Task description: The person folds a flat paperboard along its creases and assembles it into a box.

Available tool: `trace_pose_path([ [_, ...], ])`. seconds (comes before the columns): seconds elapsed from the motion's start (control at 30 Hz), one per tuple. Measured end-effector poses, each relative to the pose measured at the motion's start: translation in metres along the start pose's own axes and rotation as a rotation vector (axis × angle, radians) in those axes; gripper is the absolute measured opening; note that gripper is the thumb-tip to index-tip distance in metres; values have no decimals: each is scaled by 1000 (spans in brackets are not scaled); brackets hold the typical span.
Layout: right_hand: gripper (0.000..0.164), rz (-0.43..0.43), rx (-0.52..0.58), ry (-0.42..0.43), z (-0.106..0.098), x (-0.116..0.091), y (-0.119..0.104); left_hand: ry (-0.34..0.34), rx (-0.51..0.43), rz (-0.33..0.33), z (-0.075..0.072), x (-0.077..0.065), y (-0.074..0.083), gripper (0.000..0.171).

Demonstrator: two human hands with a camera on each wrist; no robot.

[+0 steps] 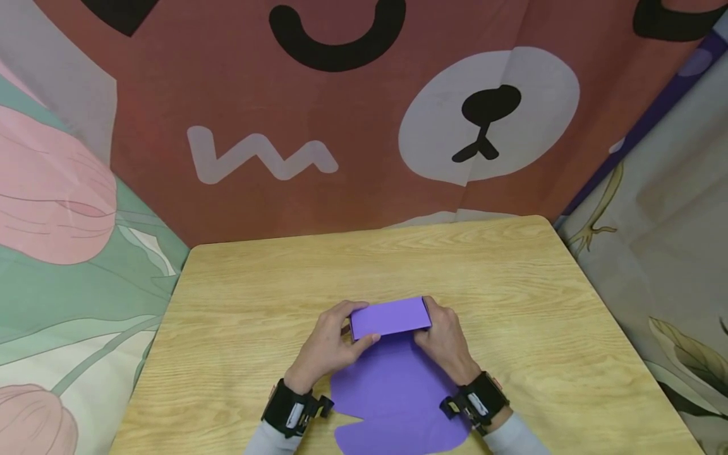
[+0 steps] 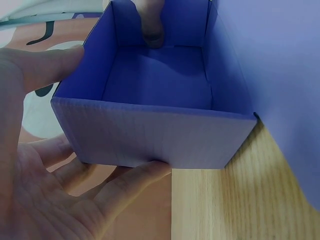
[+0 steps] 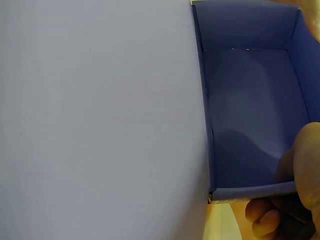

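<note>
A purple cardboard box point(image 1: 390, 317) is held up near the middle of the table, its hollow side turned toward me. Its long lid flap point(image 1: 398, 385) hangs down and spreads toward my body. My left hand point(image 1: 324, 341) grips the box's left end; in the left wrist view its fingers point(image 2: 132, 182) press the outside of the end wall point(image 2: 155, 132). At the other end, my right hand point(image 1: 446, 335) pinches the end wall, thumb point(image 3: 306, 160) inside and fingers outside. The box's inner floor point(image 3: 250, 115) is bare in the right wrist view.
A light wooden table point(image 1: 239, 303) lies under the box. Behind it hangs a brown cloth point(image 1: 352, 208) with a cartoon bear face. Patterned cloths point(image 1: 51, 284) flank the table on both sides. Black camera straps point(image 1: 287, 407) circle both wrists.
</note>
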State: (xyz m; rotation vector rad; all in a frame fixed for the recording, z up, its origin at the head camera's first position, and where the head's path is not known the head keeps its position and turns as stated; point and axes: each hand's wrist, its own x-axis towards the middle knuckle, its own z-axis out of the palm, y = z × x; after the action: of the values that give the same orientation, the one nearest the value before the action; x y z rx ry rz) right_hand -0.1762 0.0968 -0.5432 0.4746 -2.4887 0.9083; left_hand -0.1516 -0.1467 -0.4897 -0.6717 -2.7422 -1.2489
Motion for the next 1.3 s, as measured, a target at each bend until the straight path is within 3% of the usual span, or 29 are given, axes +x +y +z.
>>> trace_pose_path([
  [0.53, 40, 22, -24, 12, 0, 0, 0, -3, -7, 9, -3, 2, 2, 55],
  [0.77, 40, 106, 3, -91, -12, 3, -3, -43, -50, -13, -4, 5, 1, 56],
  [0.9, 38, 127, 54, -222, -22, 4, -4, -59, -57, -22, -6, 5, 1, 57],
  [1.03, 46, 200, 134, -336, -35, 5, -8, -62, -71, -48, -7, 5, 1, 57],
  [1.3, 52, 245, 237, -384, -62, -3, -9, -19, -144, -124, -9, 2, -3, 55],
])
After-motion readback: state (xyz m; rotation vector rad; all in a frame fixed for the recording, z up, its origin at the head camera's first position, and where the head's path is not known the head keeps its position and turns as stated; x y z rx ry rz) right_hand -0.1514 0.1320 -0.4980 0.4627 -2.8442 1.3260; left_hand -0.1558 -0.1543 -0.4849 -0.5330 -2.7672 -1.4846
